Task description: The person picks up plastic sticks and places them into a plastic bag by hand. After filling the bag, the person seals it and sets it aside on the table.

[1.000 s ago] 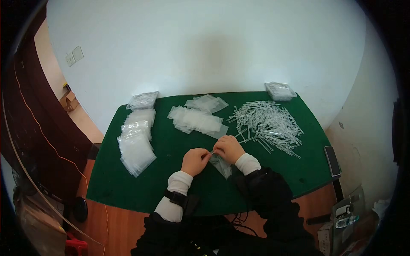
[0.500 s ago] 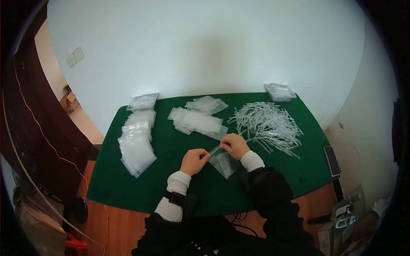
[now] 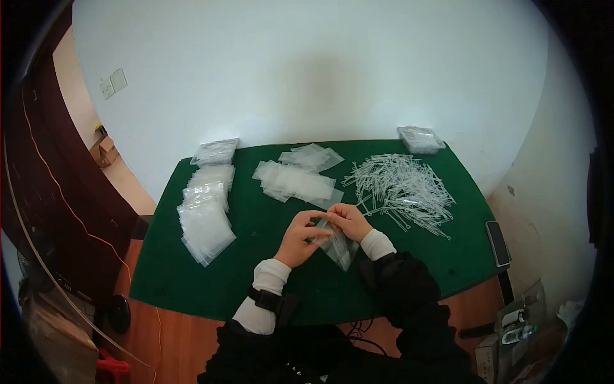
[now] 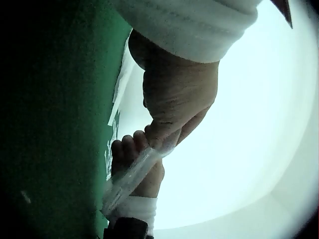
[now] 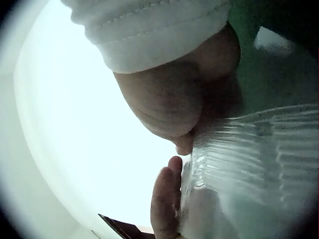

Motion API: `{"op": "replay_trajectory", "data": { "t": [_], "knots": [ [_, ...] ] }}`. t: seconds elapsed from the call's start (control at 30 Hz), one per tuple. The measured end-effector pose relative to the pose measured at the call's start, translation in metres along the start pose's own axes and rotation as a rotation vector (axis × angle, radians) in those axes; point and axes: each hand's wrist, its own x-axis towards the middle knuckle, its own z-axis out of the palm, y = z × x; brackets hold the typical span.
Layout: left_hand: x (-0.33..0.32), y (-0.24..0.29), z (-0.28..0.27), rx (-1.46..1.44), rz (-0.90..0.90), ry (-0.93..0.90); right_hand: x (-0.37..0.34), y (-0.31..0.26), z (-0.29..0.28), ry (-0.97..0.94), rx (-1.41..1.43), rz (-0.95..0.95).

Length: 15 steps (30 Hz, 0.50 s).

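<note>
A clear zip bag [image 3: 341, 251] with thin clear plastic sticks inside hangs tilted between the hands in the head view. My right hand [image 3: 352, 222] pinches its upper edge with thumb and forefinger. On the other side, my left hand [image 3: 298, 239] reaches to the bag with thumb and forefinger spread apart, fingertips right at its top. Up close in the right wrist view, ribbed rows of sticks show through the bag [image 5: 234, 159], and extended left fingers [image 5: 164, 199] lie along its side. Part of the bag's top is hidden behind the fingers.
A loose heap of clear looped sticks [image 3: 403, 192] covers the right of the green table [image 3: 275, 301]. Empty bags [image 3: 297, 182] lie at the middle back, overlapping flat bags [image 3: 204, 224] at left. Filled packs [image 3: 215, 152] sit at the back corners; a phone [image 3: 497, 243] lies at the right edge.
Both hands first held the bag's top edge, and the right hand drew outward, spreading the bag. Now the left hand has moved right and up, its thumb and forefinger parted, close to the right fingertips.
</note>
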Motion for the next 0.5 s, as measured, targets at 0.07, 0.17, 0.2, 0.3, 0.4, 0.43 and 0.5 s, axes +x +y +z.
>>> {"op": "replay_trajectory", "data": {
  "t": [0.07, 0.17, 0.2, 0.3, 0.4, 0.43, 0.5],
  "knots": [
    [0.001, -0.002, -0.002, 0.045, 0.102, -0.023, -0.001, -0.001, 0.001, 0.024, -0.064, 0.018],
    [0.001, -0.007, -0.002, 0.049, 0.157, -0.030, 0.001, 0.002, 0.005, 0.044, -0.078, 0.007],
    [0.001, -0.010, -0.002, 0.030, 0.164, -0.030, 0.001, 0.004, 0.007, 0.055, -0.059, -0.015],
    [0.001, -0.013, 0.001, -0.001, 0.162, -0.001, 0.001, 0.007, 0.008, 0.054, -0.090, -0.024],
    [0.000, -0.014, 0.001, -0.025, 0.142, 0.050, 0.001, 0.010, 0.007, 0.032, -0.188, -0.001],
    [-0.002, -0.014, 0.000, -0.021, 0.051, 0.063, 0.002, 0.012, 0.006, 0.030, -0.236, -0.027],
    [-0.002, -0.012, -0.003, -0.014, -0.129, 0.086, 0.002, 0.012, 0.004, 0.028, -0.330, -0.077]
  ]
}}
